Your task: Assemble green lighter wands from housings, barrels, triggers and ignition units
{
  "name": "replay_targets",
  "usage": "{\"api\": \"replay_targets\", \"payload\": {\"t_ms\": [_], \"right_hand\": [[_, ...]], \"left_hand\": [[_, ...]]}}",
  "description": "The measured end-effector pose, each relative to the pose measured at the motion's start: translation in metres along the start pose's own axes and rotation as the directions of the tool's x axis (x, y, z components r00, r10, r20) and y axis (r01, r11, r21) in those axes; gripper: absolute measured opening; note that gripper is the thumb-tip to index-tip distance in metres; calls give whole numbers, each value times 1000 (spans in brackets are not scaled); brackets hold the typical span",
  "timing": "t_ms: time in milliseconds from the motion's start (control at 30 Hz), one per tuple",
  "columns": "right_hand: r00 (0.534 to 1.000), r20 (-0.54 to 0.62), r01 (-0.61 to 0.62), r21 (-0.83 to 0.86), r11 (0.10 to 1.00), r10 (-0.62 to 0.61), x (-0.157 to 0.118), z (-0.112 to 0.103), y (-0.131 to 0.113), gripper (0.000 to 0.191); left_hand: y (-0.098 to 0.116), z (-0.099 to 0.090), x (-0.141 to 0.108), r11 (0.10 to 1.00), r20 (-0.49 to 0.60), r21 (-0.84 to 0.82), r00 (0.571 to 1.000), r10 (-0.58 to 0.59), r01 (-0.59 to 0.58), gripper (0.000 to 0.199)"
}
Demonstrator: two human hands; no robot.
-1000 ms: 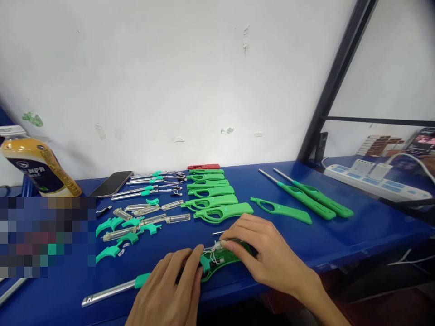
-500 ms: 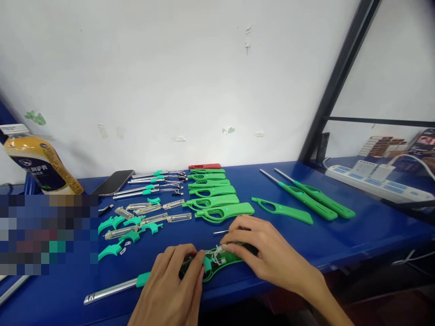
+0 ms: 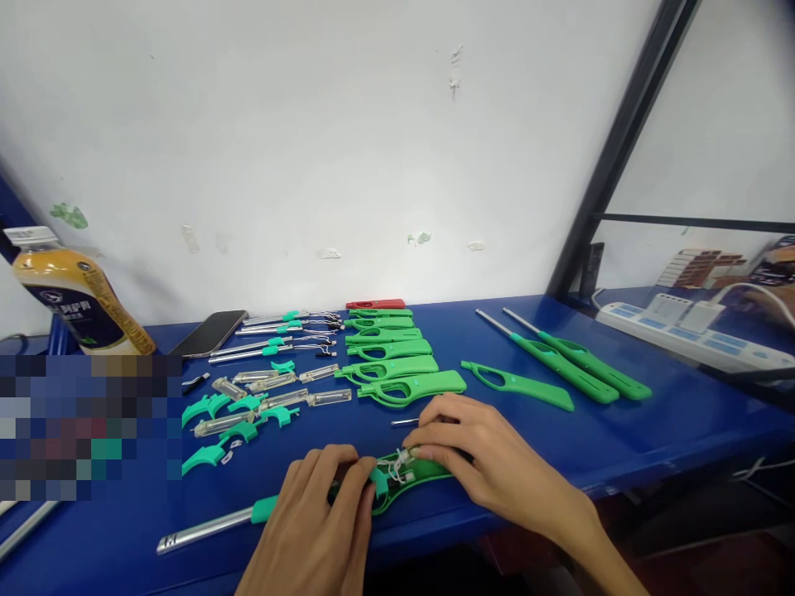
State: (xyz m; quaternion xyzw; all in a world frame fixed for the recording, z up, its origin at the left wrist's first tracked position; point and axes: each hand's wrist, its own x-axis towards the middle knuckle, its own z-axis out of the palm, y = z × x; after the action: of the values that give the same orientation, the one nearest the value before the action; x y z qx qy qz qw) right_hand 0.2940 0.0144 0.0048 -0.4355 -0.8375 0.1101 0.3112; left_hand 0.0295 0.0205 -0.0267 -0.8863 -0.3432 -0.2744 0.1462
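Near the table's front edge lies a half-built gas lighter, its green casing half [image 3: 428, 470] open side up and its silver tube [image 3: 204, 530] pointing left. My left hand [image 3: 323, 513] is closed around its front, with fingertips at a teal trigger [image 3: 378, 483]. Thin white wires show between my hands. My right hand [image 3: 478, 451] pinches the valve end of a clear fuel tank [image 3: 407, 455] over the casing; the palm hides the rest of the tank. A thin metal shaft [image 3: 405, 423], perhaps a screwdriver's, sticks out from under the right fingers.
Several green casing halves [image 3: 413, 385] lie behind my hands, a red one [image 3: 376, 305] farthest back. Clear tanks [image 3: 329, 398], teal triggers [image 3: 239, 432] and tubes with wires [image 3: 248, 352] lie left. Two lighters [image 3: 565, 364] lie right. A bottle [image 3: 84, 294] and phone [image 3: 211, 333] stand back left.
The clear tank's valve end has shifted slightly down toward the casing with my right fingers. My left hand keeps its hold; the view has moved slightly.
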Motion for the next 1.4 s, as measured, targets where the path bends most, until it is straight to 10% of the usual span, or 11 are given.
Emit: {"api": "replay_targets", "payload": {"t_ms": [1400], "right_hand": [[1000, -11, -18, 12, 1000, 18, 4, -1, -2, 30]], "left_hand": [[-1, -3, 5, 982, 11, -143, 993, -121, 121, 23]]}}
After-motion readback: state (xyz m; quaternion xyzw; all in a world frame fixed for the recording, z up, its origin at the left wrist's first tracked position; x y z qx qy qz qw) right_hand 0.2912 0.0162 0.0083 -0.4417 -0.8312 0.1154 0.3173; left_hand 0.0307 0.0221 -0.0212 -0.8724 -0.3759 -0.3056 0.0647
